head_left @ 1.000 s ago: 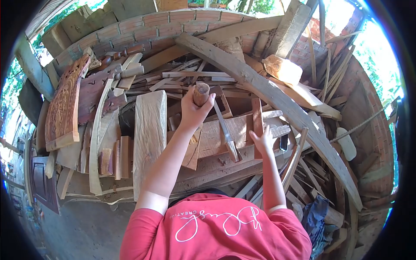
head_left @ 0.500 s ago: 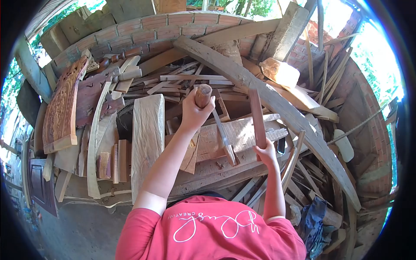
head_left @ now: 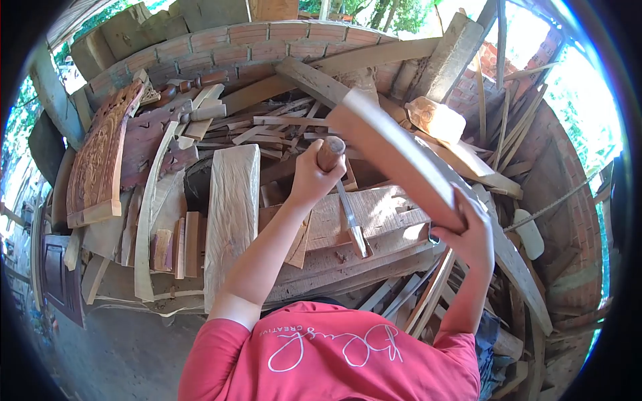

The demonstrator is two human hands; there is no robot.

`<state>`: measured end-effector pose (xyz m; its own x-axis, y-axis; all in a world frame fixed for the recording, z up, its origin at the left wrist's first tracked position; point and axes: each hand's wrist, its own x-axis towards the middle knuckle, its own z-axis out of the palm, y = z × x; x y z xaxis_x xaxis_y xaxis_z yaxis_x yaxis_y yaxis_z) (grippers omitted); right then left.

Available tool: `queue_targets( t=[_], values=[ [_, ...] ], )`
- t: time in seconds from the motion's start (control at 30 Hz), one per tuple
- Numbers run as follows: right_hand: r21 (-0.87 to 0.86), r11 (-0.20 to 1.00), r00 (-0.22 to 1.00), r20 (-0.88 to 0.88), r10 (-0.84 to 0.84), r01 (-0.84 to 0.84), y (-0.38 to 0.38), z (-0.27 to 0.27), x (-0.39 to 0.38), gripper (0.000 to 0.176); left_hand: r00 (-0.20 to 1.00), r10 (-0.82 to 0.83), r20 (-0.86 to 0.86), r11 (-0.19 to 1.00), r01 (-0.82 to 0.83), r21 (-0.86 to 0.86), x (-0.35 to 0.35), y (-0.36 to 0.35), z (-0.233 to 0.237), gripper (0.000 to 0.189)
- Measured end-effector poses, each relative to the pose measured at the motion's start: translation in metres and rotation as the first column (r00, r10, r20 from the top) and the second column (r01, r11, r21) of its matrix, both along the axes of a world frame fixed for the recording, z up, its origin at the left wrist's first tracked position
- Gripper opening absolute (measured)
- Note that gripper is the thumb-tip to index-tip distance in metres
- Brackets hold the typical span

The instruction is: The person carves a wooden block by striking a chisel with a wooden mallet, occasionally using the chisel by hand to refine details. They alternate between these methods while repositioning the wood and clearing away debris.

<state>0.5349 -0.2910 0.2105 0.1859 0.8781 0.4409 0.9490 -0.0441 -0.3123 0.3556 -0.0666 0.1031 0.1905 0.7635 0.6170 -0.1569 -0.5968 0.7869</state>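
A curved brick wall (head_left: 259, 52) stands at the back, with many loose wood pieces lying before it. A long grey beam (head_left: 516, 267) crosses the right side diagonally. Nearer to the person, a light timber (head_left: 321, 220) lies crosswise in the middle. At the far left leans a carved panel (head_left: 100, 157), brown and with a pale lower edge. Between this panel and the timber there is a pale block (head_left: 232, 220), with its long side pointing away from the person. A flat wooden piece (head_left: 398, 157) is raised in the air above the timber, slanting to the left and a little blurred. The chisel (head_left: 348, 210) stands tilted, its lower end at the near side of the timber; I cannot tell how deep it goes. The right hand (head_left: 475, 234) is wrapped around the near end of the wooden piece. The left hand (head_left: 313, 177) makes a fist around the chisel's handle, whose round top shows above the fingers.
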Motion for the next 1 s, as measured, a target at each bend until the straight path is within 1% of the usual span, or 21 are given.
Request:
queue_targets(
  t=[0.07,0.1,0.17,0.2,0.27,0.33,0.4,0.43,0.5,0.53,0.57,0.6,0.63,0.67,0.73,0.77,0.8,0.87,0.9,0.93,1.0],
  values=[
    [0.134,0.989,0.965,-0.261,-0.017,0.054,-0.001,0.000,-0.001,0.082,1.000,-0.020,-0.021,1.000,0.019,-0.006,-0.002,0.000,-0.001,0.017],
    [0.132,0.990,0.966,-0.258,-0.019,0.054,-0.001,-0.007,-0.001,0.082,0.999,-0.008,-0.053,1.000,0.008,-0.006,-0.002,-0.002,0.000,0.017],
    [0.168,0.986,0.892,-0.448,0.058,0.021,0.002,-0.022,0.001,0.081,0.997,0.003,-0.080,1.000,-0.004,-0.003,0.000,-0.003,0.001,0.017],
    [0.170,0.985,0.894,-0.445,0.059,0.020,0.002,-0.014,-0.001,0.081,0.999,-0.017,-0.040,1.000,0.017,-0.021,0.001,-0.004,0.000,0.018],
    [-0.229,0.972,0.990,-0.141,0.013,-0.045,0.002,0.005,-0.009,0.079,0.999,-0.037,-0.003,0.999,0.037,-0.033,0.002,-0.004,-0.002,0.019],
    [-0.135,0.987,0.992,-0.108,0.073,-0.087,-0.003,0.007,0.007,0.075,0.999,-0.001,-0.052,1.000,0.000,-0.009,0.002,-0.003,-0.004,0.021],
    [-0.028,1.000,0.902,-0.432,0.001,-0.014,-0.014,0.005,0.012,0.072,0.998,0.001,-0.059,1.000,-0.001,0.005,0.000,-0.003,-0.002,0.022],
    [-0.031,0.999,0.904,-0.428,0.003,-0.018,-0.015,0.002,0.009,0.072,0.998,0.000,-0.065,1.000,0.000,-0.009,0.000,-0.005,-0.001,0.022],
    [0.214,0.974,0.764,-0.640,0.083,0.073,-0.013,-0.008,-0.001,0.070,0.997,-0.002,-0.071,1.000,0.000,-0.031,0.000,-0.008,-0.001,0.022],
    [0.211,0.975,0.763,-0.641,0.081,0.073,-0.011,-0.006,-0.002,0.070,0.995,-0.017,-0.093,0.999,0.013,-0.044,0.000,-0.008,-0.002,0.022],
    [0.046,0.997,0.947,-0.312,0.072,-0.061,-0.007,-0.001,-0.003,0.070,0.993,-0.032,-0.116,0.998,0.026,-0.054,0.001,-0.007,-0.001,0.021],
    [-0.155,0.981,0.990,0.058,0.131,-0.120,-0.004,0.003,-0.003,0.070,0.992,-0.034,-0.119,0.998,0.028,-0.052,0.006,-0.006,-0.004,0.021],
    [-0.250,0.956,0.987,-0.085,0.138,-0.155,-0.004,0.006,-0.004,0.071,0.998,-0.064,-0.009,0.998,0.064,0.027,0.013,-0.004,-0.010,0.021],
    [-0.247,0.957,0.987,-0.085,0.137,-0.154,-0.006,0.007,-0.003,0.071,0.990,-0.100,0.103,0.990,0.088,0.111,0.017,-0.001,-0.014,0.020],
    [-0.051,0.991,0.993,-0.006,0.119,-0.120,-0.011,0.009,0.004,0.070,0.999,0.019,0.033,0.978,-0.026,0.205,0.006,-0.006,-0.004,0.020],
    [0.044,0.999,0.933,-0.358,0.029,-0.014,-0.015,-0.008,0.015,0.071,0.997,-0.027,-0.072,0.997,0.032,0.072,0.001,-0.011,0.004,0.020],
    [0.039,0.999,0.932,-0.360,0.025,-0.012,-0.014,-0.017,0.019,0.071,0.982,-0.087,-0.169,0.995,0.077,-0.068,-0.001,-0.014,0.007,0.021],
    [0.216,0.976,0.780,-0.612,0.128,0.009,-0.012,-0.026,0.025,0.071,0.986,-0.082,-0.148,0.996,0.075,-0.048,0.003,-0.015,0.004,0.018],
    [0.167,0.986,0.785,-0.615,0.079,0.031,-0.004,-0.023,0.012,0.071,0.981,-0.061,-0.184,0.998,0.055,-0.034,0.003,-0.016,0.004,0.020],
    [0.052,0.998,0.999,-0.024,0.034,-0.032,0.003,-0.016,0.006,0.070,0.975,-0.037,-0.220,0.999,0.034,-0.016,0.003,-0.016,0.005,0.022],
    [-0.152,0.978,0.987,-0.098,0.130,-0.144,0.008,-0.019,0.006,0.070,0.982,-0.040,-0.183,0.999,0.039,-0.009,0.003,-0.018,0.003,0.021]
  ],
)
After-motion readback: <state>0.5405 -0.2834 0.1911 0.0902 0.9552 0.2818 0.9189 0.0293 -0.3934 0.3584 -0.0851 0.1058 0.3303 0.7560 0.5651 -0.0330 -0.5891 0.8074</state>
